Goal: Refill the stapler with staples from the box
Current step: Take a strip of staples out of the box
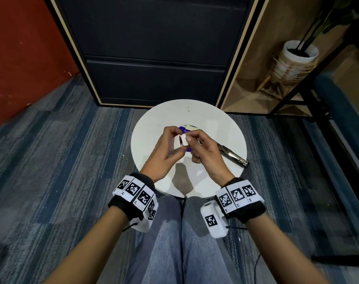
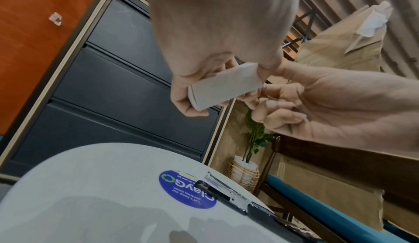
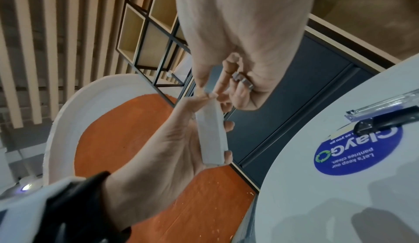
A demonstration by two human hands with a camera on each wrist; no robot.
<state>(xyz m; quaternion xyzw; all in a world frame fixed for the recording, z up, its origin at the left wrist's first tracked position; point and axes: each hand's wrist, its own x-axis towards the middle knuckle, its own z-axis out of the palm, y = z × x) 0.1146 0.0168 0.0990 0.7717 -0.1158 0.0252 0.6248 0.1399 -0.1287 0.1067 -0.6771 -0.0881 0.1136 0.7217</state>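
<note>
Round white table [image 1: 154, 128] mid-frame, opened stapler [image 1: 232, 154] lying diagonally toward lower right, my left hand [image 1: 164, 152] gripping the staple box [image 1: 184, 140] upright, my right hand [image 1: 205, 152] pinching its top end.

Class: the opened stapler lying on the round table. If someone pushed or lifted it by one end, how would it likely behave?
The stapler looks like rigid metal, so each arm probably stays stiff. It lies opened out, so lifted by one end it may swing at its hinge. Long and flat on the smooth white table, it would likely slide rather than roll.
</note>
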